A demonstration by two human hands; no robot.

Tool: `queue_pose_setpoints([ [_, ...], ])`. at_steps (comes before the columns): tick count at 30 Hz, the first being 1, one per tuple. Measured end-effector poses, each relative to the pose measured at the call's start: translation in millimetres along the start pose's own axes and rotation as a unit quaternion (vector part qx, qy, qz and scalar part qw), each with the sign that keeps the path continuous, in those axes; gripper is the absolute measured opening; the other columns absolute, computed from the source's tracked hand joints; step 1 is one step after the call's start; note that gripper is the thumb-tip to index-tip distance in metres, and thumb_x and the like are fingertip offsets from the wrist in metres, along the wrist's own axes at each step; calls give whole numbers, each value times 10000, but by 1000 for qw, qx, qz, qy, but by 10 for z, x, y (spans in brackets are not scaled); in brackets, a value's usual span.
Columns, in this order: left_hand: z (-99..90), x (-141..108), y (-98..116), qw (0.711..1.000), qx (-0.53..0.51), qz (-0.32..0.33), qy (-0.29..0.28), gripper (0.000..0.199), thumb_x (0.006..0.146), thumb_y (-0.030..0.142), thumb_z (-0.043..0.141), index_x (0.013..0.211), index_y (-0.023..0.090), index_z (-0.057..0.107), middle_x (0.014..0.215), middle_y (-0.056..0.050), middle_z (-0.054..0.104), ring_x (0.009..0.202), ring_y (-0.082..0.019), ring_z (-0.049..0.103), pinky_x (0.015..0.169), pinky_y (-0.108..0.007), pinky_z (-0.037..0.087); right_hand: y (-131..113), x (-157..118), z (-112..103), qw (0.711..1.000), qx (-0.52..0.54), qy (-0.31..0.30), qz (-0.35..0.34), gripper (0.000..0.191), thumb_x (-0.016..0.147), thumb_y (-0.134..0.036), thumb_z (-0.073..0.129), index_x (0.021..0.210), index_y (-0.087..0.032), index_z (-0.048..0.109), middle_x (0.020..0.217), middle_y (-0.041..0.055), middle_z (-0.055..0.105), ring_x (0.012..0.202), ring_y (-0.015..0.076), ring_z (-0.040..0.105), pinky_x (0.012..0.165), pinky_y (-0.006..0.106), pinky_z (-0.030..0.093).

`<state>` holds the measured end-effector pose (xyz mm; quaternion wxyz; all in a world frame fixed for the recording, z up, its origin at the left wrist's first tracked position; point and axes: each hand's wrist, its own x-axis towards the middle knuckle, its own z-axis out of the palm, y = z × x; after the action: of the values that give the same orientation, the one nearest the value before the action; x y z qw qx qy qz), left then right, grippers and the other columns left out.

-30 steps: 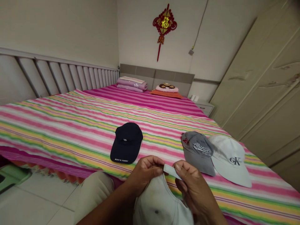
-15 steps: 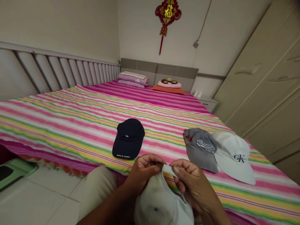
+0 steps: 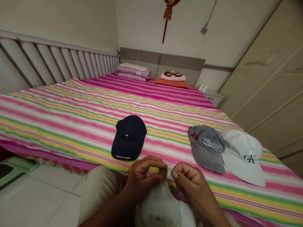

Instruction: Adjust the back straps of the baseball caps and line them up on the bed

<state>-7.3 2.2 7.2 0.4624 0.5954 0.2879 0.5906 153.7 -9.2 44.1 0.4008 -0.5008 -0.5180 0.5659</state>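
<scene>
My left hand (image 3: 144, 178) and my right hand (image 3: 191, 186) both pinch the back strap of a white baseball cap (image 3: 161, 209), which sits low in the view with its crown toward me. A small brownish buckle or tab (image 3: 163, 172) shows between my fingertips, partly hidden by them. Beyond my hands, a navy baseball cap (image 3: 129, 138) lies on the striped bedspread (image 3: 71, 119). A grey cap with white "Always" stitching (image 3: 205, 148) overlaps a white cap with dark letters (image 3: 243, 157) to the right.
My knee in beige trousers (image 3: 99, 189) is at lower left, above a tiled floor (image 3: 40, 201) and a green stool (image 3: 14, 168). Folded pink bedding (image 3: 133, 72) and a pillow (image 3: 172, 78) lie by the headboard (image 3: 161, 61). A wardrobe (image 3: 267, 72) stands right.
My hands have drawn closer together at the strap, and the pale strap end seen earlier is now mostly hidden, with the brownish tab showing. The room has shifted slightly in view as my head moves.
</scene>
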Motion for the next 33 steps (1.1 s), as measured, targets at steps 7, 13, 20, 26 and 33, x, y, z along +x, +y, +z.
queue_pose_setpoints([
  [7,-23,43,3,996,81,29,11,259,663,142,655,902,242,672,860,-47,671,843,-187,586,762,-291,435,64,74,80,999,36,12,18,258,689,-336,588,538,-173,456,361,-72,384,339,49,294,366,190,214],
  [13,-2,56,-69,998,28,-47,27,248,655,168,666,895,228,676,830,-38,672,794,-169,596,737,-278,441,88,129,81,998,38,43,21,282,671,-388,604,563,-171,460,377,-75,383,352,52,288,383,196,209],
  [20,126,32,-152,963,-172,-196,72,253,572,188,727,821,183,678,743,-28,673,682,-135,592,643,-253,445,182,138,140,998,52,42,21,343,659,-455,617,552,-171,457,417,-61,410,371,60,324,394,203,231],
  [26,174,24,-136,937,-249,-227,94,349,526,140,747,861,172,658,743,-27,675,629,-112,589,599,-232,435,222,85,107,994,104,23,19,320,685,-464,602,636,-178,468,483,-47,450,426,74,359,429,200,259],
  [33,189,28,-125,928,-264,-242,102,393,514,142,752,886,154,627,737,-34,659,632,-115,585,585,-224,426,211,35,17,996,84,-17,18,283,707,-376,608,595,-158,466,504,-35,469,464,71,344,467,210,242],
])
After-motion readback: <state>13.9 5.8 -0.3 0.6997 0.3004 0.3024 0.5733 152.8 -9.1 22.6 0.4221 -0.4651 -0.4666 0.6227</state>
